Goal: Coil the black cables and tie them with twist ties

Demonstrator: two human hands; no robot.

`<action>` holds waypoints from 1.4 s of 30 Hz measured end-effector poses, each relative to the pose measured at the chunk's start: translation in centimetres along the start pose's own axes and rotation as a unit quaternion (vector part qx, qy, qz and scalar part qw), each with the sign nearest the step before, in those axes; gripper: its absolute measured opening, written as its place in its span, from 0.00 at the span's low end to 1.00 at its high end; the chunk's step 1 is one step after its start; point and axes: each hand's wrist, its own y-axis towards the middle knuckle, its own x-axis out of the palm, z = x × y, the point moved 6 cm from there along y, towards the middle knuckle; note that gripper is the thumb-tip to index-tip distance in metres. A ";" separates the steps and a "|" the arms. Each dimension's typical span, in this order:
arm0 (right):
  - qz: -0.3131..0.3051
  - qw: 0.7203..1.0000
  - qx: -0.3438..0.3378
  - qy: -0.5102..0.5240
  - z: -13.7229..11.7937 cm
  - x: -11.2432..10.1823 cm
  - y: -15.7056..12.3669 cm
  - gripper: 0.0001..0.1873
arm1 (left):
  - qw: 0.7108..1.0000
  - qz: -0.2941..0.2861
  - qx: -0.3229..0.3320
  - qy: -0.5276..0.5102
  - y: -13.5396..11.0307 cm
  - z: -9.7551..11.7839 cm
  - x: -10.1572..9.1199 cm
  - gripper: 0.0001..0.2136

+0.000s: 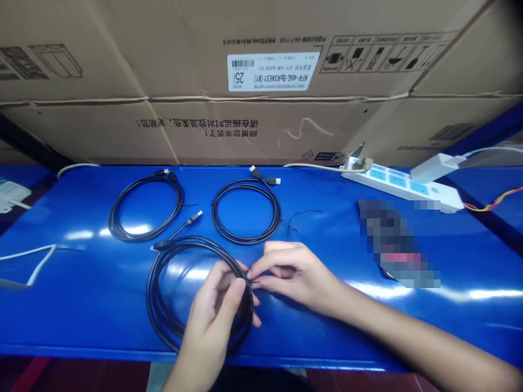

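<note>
A large coil of black cable (pixel 151 296) lies tilted near the front of the blue surface. My left hand (pixel 216 305) is closed around its right side, with the thumb on top. My right hand (pixel 296 275) pinches a thin black twist tie (pixel 256 282) at that same side of the coil. The fingertips partly hide the tie. Beyond the coil's far edge, one cable plug (pixel 195 216) with a light metal end sticks out, and another plug (pixel 160 246) rests on the loops.
Two more coiled black cables, one at the back left (pixel 111 223) and one behind my hands (pixel 216 215), lie on the blue tabletop (pixel 73 305). Loose black ties (pixel 291 222) are nearby. A white power strip (pixel 402 182) and a blurred-out object (pixel 394 239) are right. A cardboard box (pixel 196 130) stands behind.
</note>
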 end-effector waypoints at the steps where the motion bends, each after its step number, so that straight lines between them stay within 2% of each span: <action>1: 0.004 0.999 -0.034 -0.025 -0.3 -0.1 -0.2 0.08 | 1.000 -0.004 0.000 -0.002 0.0 0.0 0.0 0.13; 6: 0.001 0.973 -0.157 -0.170 -1.0 -0.2 -1.3 0.11 | 1.000 -0.013 0.001 -0.003 0.0 -0.1 0.0 0.12; 9: -0.001 0.949 -0.197 -0.248 -1.0 -0.2 -1.5 0.12 | 1.000 -0.019 0.003 -0.006 0.0 -0.1 0.0 0.12; 11: -0.004 0.949 -0.208 -0.236 -1.0 -0.3 -1.4 0.09 | 1.000 -0.023 -0.001 -0.002 0.0 -0.2 0.0 0.12; 14: -0.009 0.967 -0.193 -0.166 -1.2 -0.3 -0.9 0.07 | 1.000 -0.024 -0.002 0.005 0.0 -0.1 0.0 0.13; 17: -0.017 0.987 -0.130 -0.091 -1.1 0.0 -0.4 0.06 | 1.000 -0.025 0.002 0.006 0.0 0.1 -0.1 0.12; 20: -0.027 1.000 0.014 -0.004 -0.2 0.5 0.1 0.07 | 1.000 -0.006 0.011 0.005 0.0 0.1 -0.2 0.11; 23: -0.040 0.980 0.160 0.114 0.8 1.1 0.1 0.12 | 0.999 0.026 0.019 0.002 -0.2 0.1 -0.2 0.12; 25: -0.050 0.959 0.214 0.177 1.1 1.5 0.0 0.16 | 0.998 0.049 0.030 0.001 -0.4 0.2 -0.1 0.11; 29: -0.051 0.932 0.260 0.248 1.3 1.7 -0.4 0.20 | 0.996 0.081 0.048 0.008 -0.5 0.7 0.0 0.11; 37: -0.054 0.902 0.298 0.308 1.3 2.6 -0.8 0.19 | 0.992 0.104 0.059 0.049 -0.3 1.0 0.1 0.11; 40: -0.012 0.905 0.307 0.295 1.4 2.3 -0.8 0.19 | 0.990 0.120 0.054 0.056 -0.3 0.8 0.0 0.11; 42: 0.020 0.920 0.301 0.251 1.4 1.8 -0.9 0.17 | 0.989 0.128 0.053 0.055 -0.3 0.7 -0.1 0.11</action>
